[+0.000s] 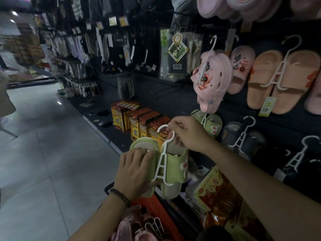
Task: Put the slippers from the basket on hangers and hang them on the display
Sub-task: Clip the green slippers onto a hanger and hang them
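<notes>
— Two green slippers point(173, 164) on white hanger point(163, 159), above red basket point(156, 206). Light, soft, probably.
— Right hand point(187, 134) pinching hook; left hand point(137, 169) clasping left slipper. Better gripping stiff hook.

Matt green slippers point(173, 164) on smooth white plastic hanger point(162, 160) (glossy).

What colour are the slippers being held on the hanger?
Light green slippers on a white hanger, seen in the head view.

Bare forearms, no sleeves in view — a dark beaded bracelet point(121, 197) circles the left wrist
</notes>
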